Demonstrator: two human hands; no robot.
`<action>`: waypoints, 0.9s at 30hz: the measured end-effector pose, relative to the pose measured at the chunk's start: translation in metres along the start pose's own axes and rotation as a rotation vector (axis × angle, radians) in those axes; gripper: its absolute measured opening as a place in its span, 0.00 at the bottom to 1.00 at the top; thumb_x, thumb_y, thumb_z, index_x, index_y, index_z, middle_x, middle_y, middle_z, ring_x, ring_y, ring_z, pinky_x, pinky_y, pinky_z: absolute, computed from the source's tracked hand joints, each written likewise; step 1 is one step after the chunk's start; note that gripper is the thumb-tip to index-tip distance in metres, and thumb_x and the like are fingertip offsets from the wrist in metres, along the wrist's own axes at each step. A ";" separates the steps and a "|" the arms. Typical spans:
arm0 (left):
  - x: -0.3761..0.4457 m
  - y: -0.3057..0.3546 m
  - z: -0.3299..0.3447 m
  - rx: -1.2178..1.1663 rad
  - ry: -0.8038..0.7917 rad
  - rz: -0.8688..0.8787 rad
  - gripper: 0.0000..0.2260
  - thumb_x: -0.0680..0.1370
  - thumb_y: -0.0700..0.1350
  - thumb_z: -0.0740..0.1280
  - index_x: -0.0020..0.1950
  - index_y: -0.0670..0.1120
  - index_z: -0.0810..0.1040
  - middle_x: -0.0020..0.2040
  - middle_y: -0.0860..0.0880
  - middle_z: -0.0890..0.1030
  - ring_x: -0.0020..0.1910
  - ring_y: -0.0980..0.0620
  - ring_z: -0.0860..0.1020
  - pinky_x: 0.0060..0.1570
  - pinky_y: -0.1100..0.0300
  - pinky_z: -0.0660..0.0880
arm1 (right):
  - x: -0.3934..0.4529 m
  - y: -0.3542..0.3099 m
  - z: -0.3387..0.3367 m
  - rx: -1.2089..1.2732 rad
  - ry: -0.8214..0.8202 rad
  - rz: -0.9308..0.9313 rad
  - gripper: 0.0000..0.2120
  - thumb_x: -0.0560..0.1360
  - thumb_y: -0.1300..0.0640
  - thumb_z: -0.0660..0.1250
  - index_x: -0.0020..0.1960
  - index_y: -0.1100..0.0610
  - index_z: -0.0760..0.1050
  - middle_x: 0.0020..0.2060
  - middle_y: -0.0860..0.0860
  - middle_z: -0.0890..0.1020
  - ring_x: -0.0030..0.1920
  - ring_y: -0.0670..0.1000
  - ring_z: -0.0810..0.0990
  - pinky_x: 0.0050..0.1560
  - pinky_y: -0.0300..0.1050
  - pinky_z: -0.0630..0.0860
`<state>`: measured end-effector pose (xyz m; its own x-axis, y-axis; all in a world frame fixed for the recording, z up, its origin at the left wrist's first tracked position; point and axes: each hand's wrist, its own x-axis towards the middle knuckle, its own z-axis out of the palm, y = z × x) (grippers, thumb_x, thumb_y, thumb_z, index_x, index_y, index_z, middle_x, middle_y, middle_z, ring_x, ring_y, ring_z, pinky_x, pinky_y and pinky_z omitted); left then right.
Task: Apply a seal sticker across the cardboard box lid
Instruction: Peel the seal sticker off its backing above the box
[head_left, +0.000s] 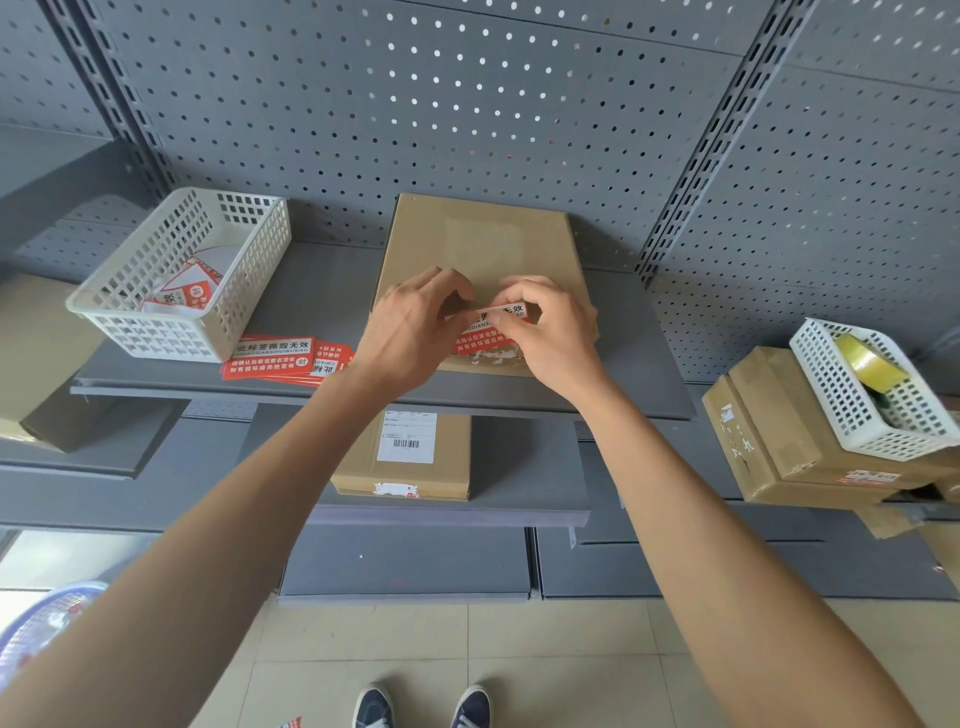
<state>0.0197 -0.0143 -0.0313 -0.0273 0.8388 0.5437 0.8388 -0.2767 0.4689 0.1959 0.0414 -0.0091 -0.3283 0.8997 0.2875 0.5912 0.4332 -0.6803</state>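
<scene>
Grey perforated shelving (467, 104) is backing a flat shelf (322, 291) where the work is going on. Both hands' fingertips are pinching a red-and-white seal sticker (498, 317), the left hand (415, 327) and right hand (550, 332) closing on opposite ends, seemingly peeling its backing. It is hovering over the near edge of the matte cardboard box (478, 244). Keeping it taut and square should help it lie smooth.

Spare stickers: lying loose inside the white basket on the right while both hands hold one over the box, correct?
Not quite. The head view shows the spare stickers loose on the shelf beside the left basket, while both hands hold one sticker over the box.
</scene>
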 end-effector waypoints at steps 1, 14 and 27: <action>-0.002 -0.001 -0.002 -0.023 -0.001 -0.023 0.08 0.78 0.43 0.72 0.55 0.44 0.78 0.52 0.47 0.83 0.45 0.46 0.82 0.43 0.53 0.79 | 0.000 0.000 -0.001 0.011 -0.003 0.001 0.00 0.74 0.51 0.74 0.44 0.47 0.83 0.57 0.40 0.82 0.57 0.41 0.74 0.64 0.46 0.63; -0.009 -0.005 0.000 -0.009 0.025 -0.052 0.03 0.75 0.36 0.72 0.44 0.42 0.79 0.50 0.44 0.83 0.44 0.42 0.81 0.42 0.48 0.79 | -0.001 -0.002 -0.003 0.053 -0.027 -0.002 0.05 0.73 0.52 0.75 0.41 0.43 0.81 0.58 0.40 0.82 0.57 0.39 0.74 0.70 0.48 0.61; -0.012 0.001 -0.003 0.071 0.047 -0.025 0.04 0.73 0.36 0.72 0.46 0.42 0.80 0.48 0.46 0.82 0.44 0.46 0.78 0.45 0.60 0.64 | 0.000 -0.011 0.020 -0.024 -0.033 -0.098 0.05 0.68 0.51 0.77 0.42 0.43 0.84 0.52 0.36 0.77 0.61 0.47 0.73 0.68 0.60 0.65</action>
<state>0.0193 -0.0261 -0.0356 -0.0727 0.8220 0.5649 0.8741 -0.2202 0.4330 0.1747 0.0355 -0.0152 -0.4094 0.8507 0.3296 0.5724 0.5208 -0.6334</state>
